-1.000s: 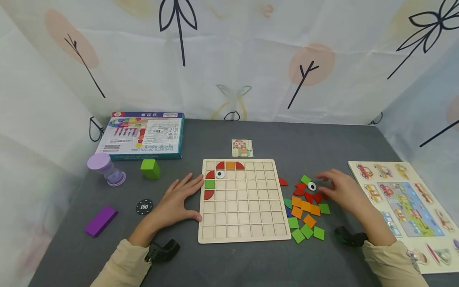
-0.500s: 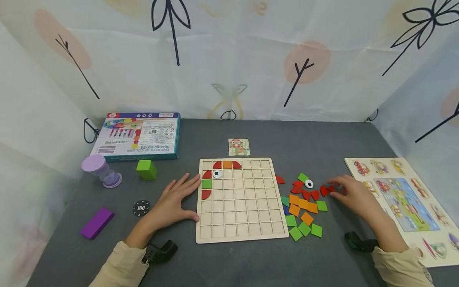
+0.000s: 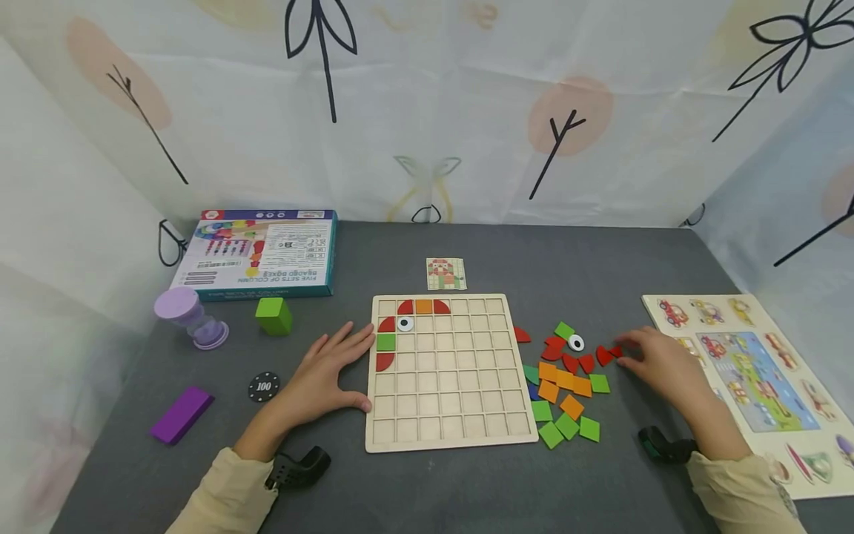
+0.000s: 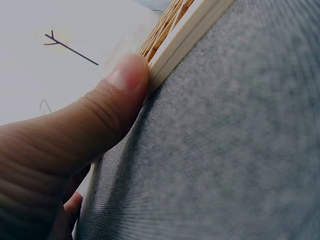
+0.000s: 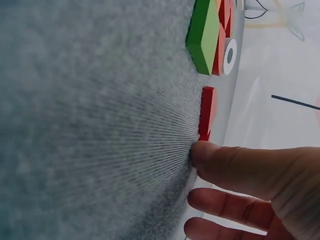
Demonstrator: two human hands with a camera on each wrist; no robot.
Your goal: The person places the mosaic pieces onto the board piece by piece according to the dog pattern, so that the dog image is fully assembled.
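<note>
A wooden grid board [image 3: 448, 400] lies in the middle of the table, with several red quarter-circle tiles, an orange square, a green square and an eye tile [image 3: 405, 323] in its far-left cells. My left hand [image 3: 325, 378] rests along the board's left side, fingers spread and thumb touching the rim [image 4: 175, 47]. My right hand [image 3: 660, 365] is right of the loose tiles. Its thumb and index finger close around a small red tile [image 3: 616, 352]; the thumb [image 5: 206, 155] covers part of it in the right wrist view. Another red tile [image 3: 603, 356] lies against it.
Loose orange [image 3: 564, 380] and green tiles [image 3: 551, 434] lie beside the board. A pattern card [image 3: 446, 274] lies behind it. At left are a box [image 3: 260, 256], hourglass [image 3: 192, 317], green cube [image 3: 273, 317], purple block [image 3: 182, 415] and black chip [image 3: 263, 386]. A picture board [image 3: 734, 319] lies at right.
My right hand has shifted right and slightly toward me, uncovering red tiles near its fingertips, then stayed almost still. The left hand keeps its place on the board's edge.
</note>
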